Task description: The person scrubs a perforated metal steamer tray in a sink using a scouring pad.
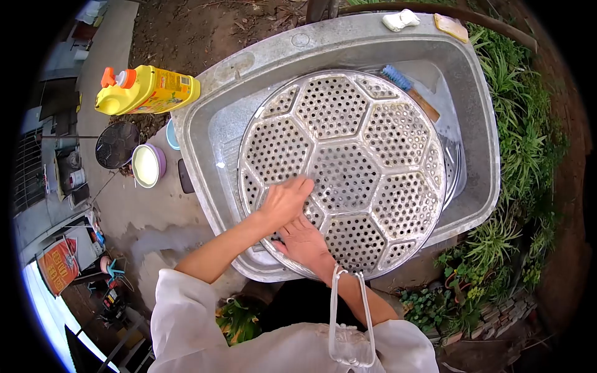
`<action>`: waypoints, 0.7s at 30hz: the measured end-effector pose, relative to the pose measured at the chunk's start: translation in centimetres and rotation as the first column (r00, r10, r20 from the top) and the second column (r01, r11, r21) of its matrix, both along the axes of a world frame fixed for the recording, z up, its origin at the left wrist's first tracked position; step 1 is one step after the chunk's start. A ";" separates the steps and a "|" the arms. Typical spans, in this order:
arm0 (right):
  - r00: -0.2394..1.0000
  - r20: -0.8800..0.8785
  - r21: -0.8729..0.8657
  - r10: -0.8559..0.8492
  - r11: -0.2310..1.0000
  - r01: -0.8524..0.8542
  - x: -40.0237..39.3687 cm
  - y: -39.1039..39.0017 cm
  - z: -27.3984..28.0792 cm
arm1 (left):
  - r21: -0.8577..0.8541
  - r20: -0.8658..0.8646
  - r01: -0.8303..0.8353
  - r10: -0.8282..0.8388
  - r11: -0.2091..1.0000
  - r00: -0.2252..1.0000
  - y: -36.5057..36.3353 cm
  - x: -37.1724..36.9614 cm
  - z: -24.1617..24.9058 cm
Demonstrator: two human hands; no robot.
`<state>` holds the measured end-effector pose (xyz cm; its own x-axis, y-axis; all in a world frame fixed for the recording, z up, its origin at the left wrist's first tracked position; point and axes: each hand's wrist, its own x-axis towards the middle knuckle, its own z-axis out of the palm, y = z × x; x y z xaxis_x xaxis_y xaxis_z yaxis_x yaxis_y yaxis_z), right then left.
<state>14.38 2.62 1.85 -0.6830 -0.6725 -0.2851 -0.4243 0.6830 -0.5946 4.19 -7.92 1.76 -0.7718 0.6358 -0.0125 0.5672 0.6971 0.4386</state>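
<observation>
A large round metal steamer tray (345, 177), full of holes in a hexagon pattern, rests slightly tilted across a grey stone sink (205, 180). On its lower left part, my left hand (287, 202) is closed with fingers curled; whether anything is inside them is hidden. Just below, my right hand (305, 241) lies flat on the tray, its fingers stretched out and partly covered by the left hand. A blue-bristled brush (410, 92) with a wooden handle sits in the sink behind the tray. Another round metal edge (458, 168) shows beneath the tray's right side.
A yellow detergent bottle (152, 90) with an orange cap stands at the sink's upper left corner. A white crumpled cloth (400, 20) and a yellowish sponge (451, 28) lie on the far rim. Buckets (148, 166) stand on the ground at left; plants (516, 112) border the right.
</observation>
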 end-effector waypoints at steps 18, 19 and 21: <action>0.995 -0.069 -0.011 -0.071 0.997 0.070 0.2 -0.8 -0.2 | -0.122 -0.142 -0.501 0.485 0.857 0.863 -4.3 -11.2 -3.0; 0.995 -0.058 -0.012 -0.077 0.997 0.077 0.4 -0.7 -0.1 | -0.117 -0.153 -0.513 0.495 0.850 0.855 -4.4 -11.1 -2.6; 0.993 -0.053 -0.040 -0.101 0.994 0.099 -0.1 -0.9 -0.1 | -0.129 -0.042 -0.470 0.469 0.873 0.882 -6.1 -6.0 -1.2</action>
<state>14.32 1.77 1.77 -0.7614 -0.6093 -0.2214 -0.3874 0.7015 -0.5982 -1.86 -14.01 0.52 -0.9796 0.1913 -0.0622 0.1619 0.9333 0.3204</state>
